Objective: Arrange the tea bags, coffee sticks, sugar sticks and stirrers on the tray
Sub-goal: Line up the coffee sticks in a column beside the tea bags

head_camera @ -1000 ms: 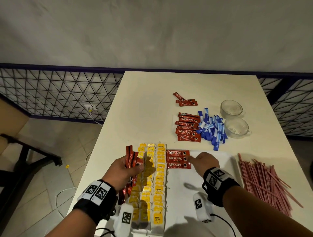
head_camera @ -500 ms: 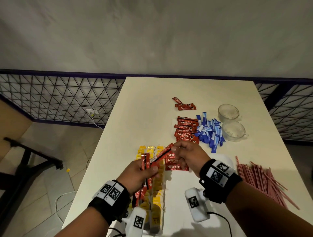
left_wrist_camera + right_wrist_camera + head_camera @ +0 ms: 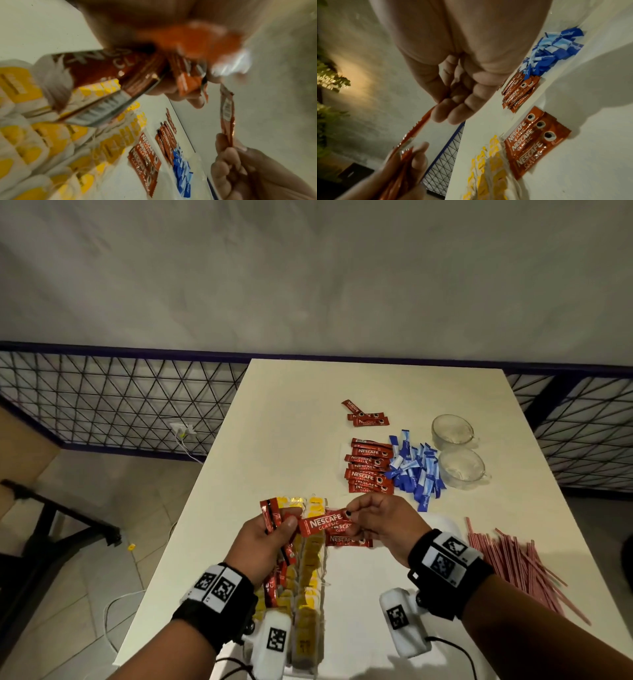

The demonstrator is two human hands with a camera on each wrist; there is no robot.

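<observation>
Since a second ago: right hand (image 3: 383, 529) lifted off the laid coffee sticks (image 3: 347, 539), now raised above the tray (image 3: 442, 522) and meeting left hand (image 3: 263, 542). Right hand: thumb and fingertips pinching one end of a single coffee stick (image 3: 322, 525), label up, held roughly level above the tray. Other end of that stick at the left thumb; whether still gripped there, cannot tell. Left hand: fingers curled round a bundle of coffee sticks (image 3: 270, 513), ends fanning out above and below the fist, held over the tray's left part. Directly below both hands, on the tray: three laid coffee sticks side by side, labels up, touching the right edge of the tea bags (image 3: 308, 594). Tea bags: yellow-tagged, in overlapping columns along the tray's left side. Beyond the tray's far edge, on the table (image 3: 291, 422): stack of loose coffee sticks (image 3: 368, 467), sugar sticks (image 3: 416, 470) in a blue heap just right of it, a few more coffee sticks farther off. Two glass cups (image 3: 460, 465) right of the sugar. Right of the tray: stirrers (image 3: 513, 559), pink, in a loose spread.
</observation>
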